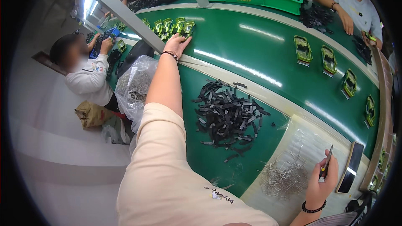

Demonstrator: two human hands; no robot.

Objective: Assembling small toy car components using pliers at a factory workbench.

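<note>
My left hand (pixel 178 45) is stretched far out over the green belt, its fingers and thumb closed on the near edge of a bright green plastic shell (pixel 189 28). Several similar green shells (pixel 166 26) stand in a row just left of it. At the lower right, my right hand (pixel 322 187) is closed around a slim, pointed metal tool (pixel 325 168) with a dark and yellow grip, its tip upward. Beside that hand lies a loose pile of thin metal pins (pixel 284 178) on a pale sheet (pixel 299 132). A heap of small black strips (pixel 228 115) sits between my arms.
A phone (pixel 351 167) lies right of my right hand. More green shells (pixel 328 60) are spaced along the belt (pixel 251 52). A plastic bag of metal pieces (pixel 136 86) stands by my left arm. A grey post (pixel 121 10) rises nearby. Co-workers sit left and across.
</note>
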